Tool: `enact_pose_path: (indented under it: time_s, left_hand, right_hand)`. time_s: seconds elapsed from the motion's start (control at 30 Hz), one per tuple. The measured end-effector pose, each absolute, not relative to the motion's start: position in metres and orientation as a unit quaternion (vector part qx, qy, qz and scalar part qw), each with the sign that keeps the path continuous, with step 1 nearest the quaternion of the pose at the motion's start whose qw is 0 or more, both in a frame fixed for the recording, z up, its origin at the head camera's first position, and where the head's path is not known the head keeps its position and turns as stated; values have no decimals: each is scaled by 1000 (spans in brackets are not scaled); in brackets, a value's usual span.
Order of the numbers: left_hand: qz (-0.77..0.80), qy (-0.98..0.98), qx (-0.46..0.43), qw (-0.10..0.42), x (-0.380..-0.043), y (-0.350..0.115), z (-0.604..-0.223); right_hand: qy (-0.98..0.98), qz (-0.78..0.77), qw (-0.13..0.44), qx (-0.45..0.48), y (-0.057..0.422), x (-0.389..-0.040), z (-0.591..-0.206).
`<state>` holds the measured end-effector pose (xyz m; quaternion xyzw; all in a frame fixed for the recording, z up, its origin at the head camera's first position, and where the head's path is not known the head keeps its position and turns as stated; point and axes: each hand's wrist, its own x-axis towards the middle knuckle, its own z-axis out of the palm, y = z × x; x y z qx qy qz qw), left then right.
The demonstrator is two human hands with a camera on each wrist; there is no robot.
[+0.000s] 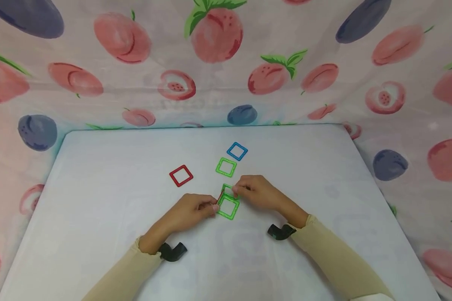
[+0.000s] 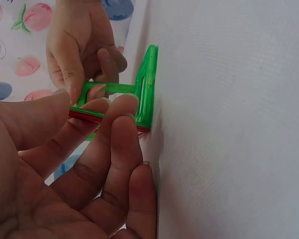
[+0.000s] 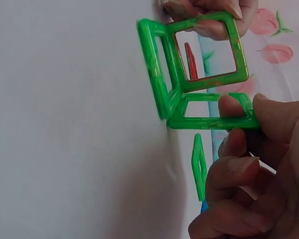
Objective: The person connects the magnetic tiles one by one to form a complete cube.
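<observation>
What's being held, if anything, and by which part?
Two upright square frames. The right hand pinches the green frame by its upper edge; the left hand holds the red-and-green frame near an upper corner.

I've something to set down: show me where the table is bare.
The table has bare patches: from the loose red frame to the left edge; from the right sleeve and blue frame to the right edge; and between right sleeve and left sleeve. It's crowded mid-table, where the left hand and right hand hold touching frames near the loose green frame.
</observation>
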<state>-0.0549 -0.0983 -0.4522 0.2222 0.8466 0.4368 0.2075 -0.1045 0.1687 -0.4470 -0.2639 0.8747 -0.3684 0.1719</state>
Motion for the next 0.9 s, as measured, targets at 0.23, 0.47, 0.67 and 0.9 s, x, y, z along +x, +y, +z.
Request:
enact_pose_path:
  time_s: [0.23,0.47,0.67,0.9]
  left_hand:
    - [433,848,217,215,-54,-98,-453]
    - [438,846,218,211,-54,-96,-451]
    - [441,845,215,213,-53,-97,-452]
    - [445,843,218,210,-55,-98,-450]
  right_hand:
    - [859,-376,242,-249,171,-105,-450]
    - [831,-405,277,-261,181,-109,-460]
    - [816,-421,296,-265,181,-111,-463]
    - [802,-455,317,-220,185,-114,-460]
